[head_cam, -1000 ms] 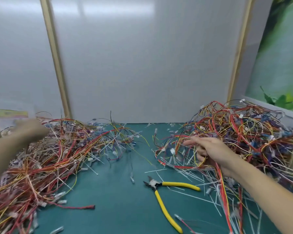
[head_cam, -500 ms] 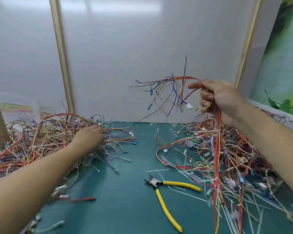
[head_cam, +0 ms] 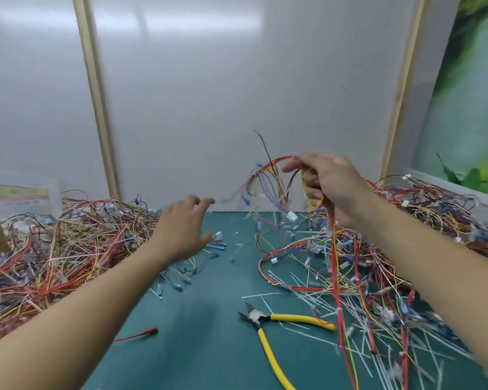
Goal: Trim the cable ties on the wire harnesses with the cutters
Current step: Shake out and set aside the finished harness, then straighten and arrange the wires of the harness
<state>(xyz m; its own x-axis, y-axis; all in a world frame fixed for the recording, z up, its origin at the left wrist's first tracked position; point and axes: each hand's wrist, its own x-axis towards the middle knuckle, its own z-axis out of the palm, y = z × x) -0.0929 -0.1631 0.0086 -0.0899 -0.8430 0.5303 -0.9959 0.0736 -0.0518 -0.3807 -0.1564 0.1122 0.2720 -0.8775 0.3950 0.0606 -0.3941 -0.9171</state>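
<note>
Holding one wire harness (head_cam: 268,170) pinched in its curled fingers, the right hand (head_cam: 330,187) now sits lower than half a second ago, down from its high pull and just above the right pile (head_cam: 420,209) it drew from. The left hand (head_cam: 183,226) has left the left pile (head_cam: 54,249) and comes across toward the harness, fingers spread and slack, gripping nothing. I read that as the next piece being picked: the harness is free of the heap, and the left hand looks set to take it over so the right can go for the cutters (head_cam: 268,325). These lie untouched on the green mat (head_cam: 203,347) below the right hand, nearer the person, nose aimed toward the left hand's side. The harness's long run hangs almost straight down from the right fist, red and yellow wires trailing into the tangle beneath. Its short branches arch out of the top of the fist toward the left hand, connectors drooping. Motion blur hides the ties, which probably sit somewhere along those branches
</note>
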